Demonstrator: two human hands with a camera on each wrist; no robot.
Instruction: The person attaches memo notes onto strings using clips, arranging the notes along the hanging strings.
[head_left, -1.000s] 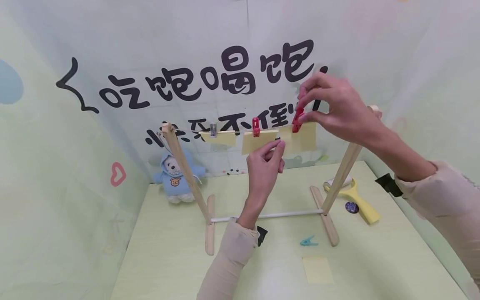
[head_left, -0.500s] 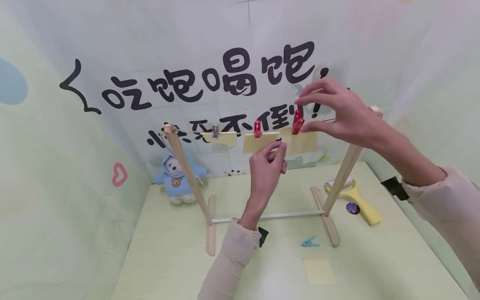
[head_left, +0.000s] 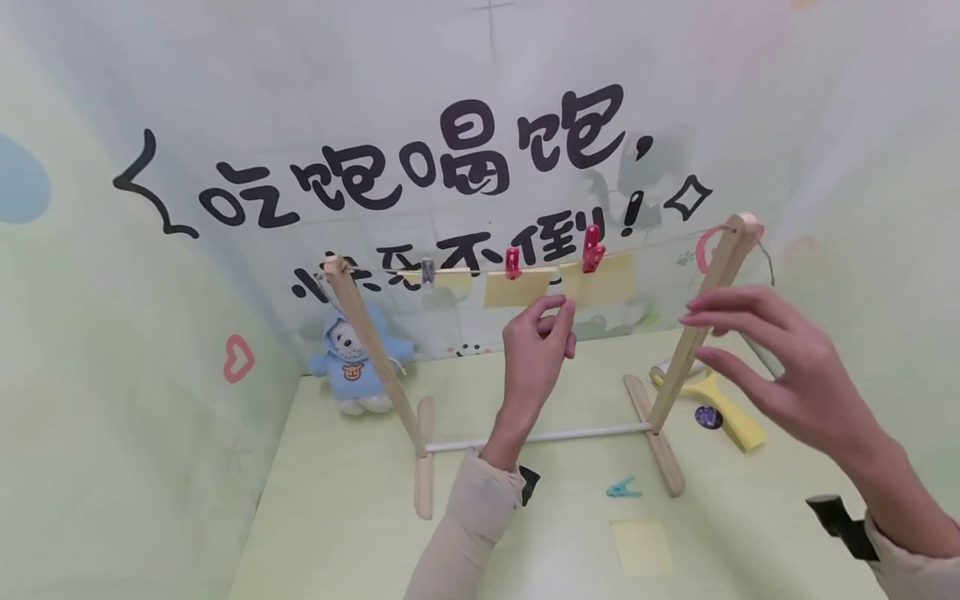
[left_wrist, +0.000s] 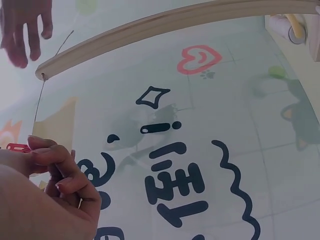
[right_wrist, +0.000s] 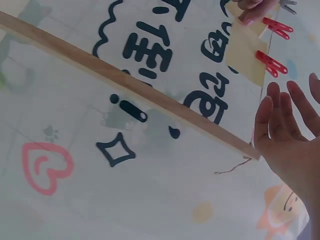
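Three yellow paper notes hang from a string between two wooden posts. The rightmost note (head_left: 613, 279) is held at the string by a red clothespin (head_left: 592, 250). My left hand (head_left: 534, 362) pinches this note's left edge between thumb and fingers. Beside it, another red clothespin (head_left: 512, 263) holds the middle note (head_left: 517, 290), and a grey clothespin (head_left: 427, 272) holds the left note (head_left: 454, 280). My right hand (head_left: 787, 371) is in the air by the right post, fingers apart and holding nothing. In the right wrist view the right hand (right_wrist: 287, 125) is below the red clothespins.
The rack's right post (head_left: 697, 333) and left post (head_left: 375, 350) are joined low down by a white rod (head_left: 585, 435). A teal clothespin (head_left: 623, 488) and a loose yellow note (head_left: 642, 547) lie in front. A yellow-handled roller (head_left: 731, 412) lies right; a plush bear (head_left: 358, 371) sits left.
My right hand has let go of the red clothespin and moved down and right, away from the string. The clothespin stays on the rightmost note. My left hand has stayed at the note's edge.
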